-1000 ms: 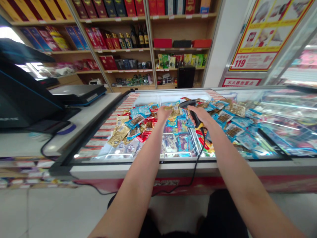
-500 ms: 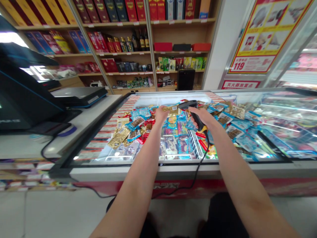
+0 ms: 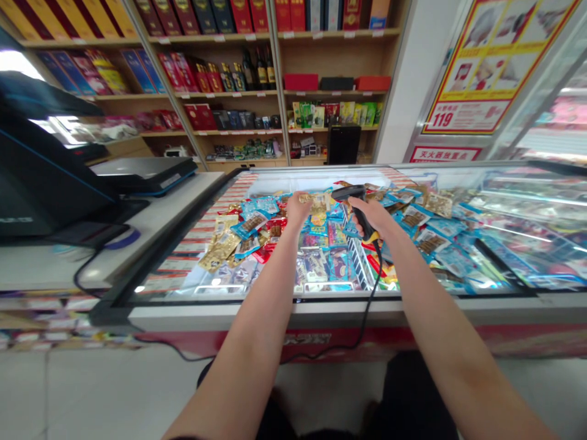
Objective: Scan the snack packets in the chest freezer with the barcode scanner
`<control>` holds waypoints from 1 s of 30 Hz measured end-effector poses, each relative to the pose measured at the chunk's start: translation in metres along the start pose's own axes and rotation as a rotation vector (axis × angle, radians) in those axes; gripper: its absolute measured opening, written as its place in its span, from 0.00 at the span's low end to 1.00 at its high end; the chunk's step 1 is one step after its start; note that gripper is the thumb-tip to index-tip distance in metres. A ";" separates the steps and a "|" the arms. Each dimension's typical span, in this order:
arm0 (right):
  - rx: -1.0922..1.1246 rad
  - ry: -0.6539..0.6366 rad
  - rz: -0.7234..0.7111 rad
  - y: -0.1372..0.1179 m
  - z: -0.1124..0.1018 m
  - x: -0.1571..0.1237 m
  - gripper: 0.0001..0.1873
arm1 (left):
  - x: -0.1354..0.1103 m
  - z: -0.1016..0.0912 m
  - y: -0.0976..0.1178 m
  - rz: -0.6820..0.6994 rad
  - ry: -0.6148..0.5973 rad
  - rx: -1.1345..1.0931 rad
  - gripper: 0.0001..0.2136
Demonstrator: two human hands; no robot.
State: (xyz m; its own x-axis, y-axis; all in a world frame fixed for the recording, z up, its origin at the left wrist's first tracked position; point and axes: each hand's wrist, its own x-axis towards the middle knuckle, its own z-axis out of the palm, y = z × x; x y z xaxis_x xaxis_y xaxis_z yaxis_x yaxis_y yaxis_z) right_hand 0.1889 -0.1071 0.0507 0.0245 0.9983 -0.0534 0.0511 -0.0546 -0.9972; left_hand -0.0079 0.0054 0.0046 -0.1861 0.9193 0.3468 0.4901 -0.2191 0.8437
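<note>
Two bare hands reach out over a glass-topped chest freezer (image 3: 321, 308), and we see both forearms stretched across its front rim. Our left hand (image 3: 299, 211) sits above the heap of goods, its fingers (image 3: 304, 205) closed on a gold snack packet (image 3: 316, 200) held up at the far end of the open section. Our right hand (image 3: 370, 219) wraps firmly around the grip of a black-and-yellow handheld barcode scanner (image 3: 349, 194), whose head tips toward the packet, just beside it but not touching as far as we can tell. A black cable (image 3: 367, 308) drops from the scanner's base, over the freezer's front edge and down toward the tiled floor (image 3: 114, 391).

Below our hands, blue, gold and red snack packets (image 3: 257, 226) lie piled inside the freezer. To our left, a bench (image 3: 114, 263) carries a black checkout terminal (image 3: 46, 183) and a flat grey-and-black device (image 3: 144, 174) — probably a scale. Beyond stand wooden shelves (image 3: 238, 95) of boxed liquor and bottles, with a red-and-yellow poster (image 3: 495, 67) at the right.
</note>
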 end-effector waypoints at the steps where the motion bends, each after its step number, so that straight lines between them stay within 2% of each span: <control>1: -0.004 0.030 -0.008 0.002 0.001 0.002 0.16 | 0.000 -0.003 0.002 -0.004 0.010 -0.003 0.15; 4: -0.004 0.102 -0.028 0.007 0.002 0.008 0.17 | 0.001 -0.021 0.004 -0.003 0.035 0.022 0.17; 8: 0.052 0.174 -0.064 0.008 0.002 0.012 0.16 | 0.001 -0.064 0.000 -0.006 0.090 0.144 0.18; 12: 0.084 0.223 -0.089 0.009 0.002 0.013 0.15 | -0.007 -0.105 -0.003 -0.085 0.167 0.403 0.23; 15: 0.116 0.240 -0.090 0.011 0.000 0.015 0.15 | -0.018 -0.117 -0.006 -0.091 0.158 0.623 0.29; 19: 0.139 0.247 -0.074 0.015 -0.002 0.017 0.14 | -0.026 -0.112 -0.010 -0.108 -0.001 0.755 0.33; 24: 0.195 0.236 -0.035 0.010 -0.007 0.017 0.14 | -0.023 -0.099 0.009 0.004 0.064 0.763 0.30; 27: 0.218 0.246 -0.031 0.005 -0.020 0.015 0.14 | -0.011 -0.075 0.028 0.094 -0.014 0.728 0.27; 30: 0.243 0.236 -0.062 0.006 -0.039 0.013 0.13 | 0.008 -0.032 0.040 0.196 -0.168 0.658 0.27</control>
State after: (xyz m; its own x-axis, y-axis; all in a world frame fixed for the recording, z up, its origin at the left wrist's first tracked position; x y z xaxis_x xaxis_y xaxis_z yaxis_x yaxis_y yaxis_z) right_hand 0.2283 -0.0953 0.0462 0.2602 0.9655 -0.0065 -0.1786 0.0415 -0.9831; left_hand -0.0169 -0.0064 0.0543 0.0661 0.9330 0.3538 0.9242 -0.1909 0.3307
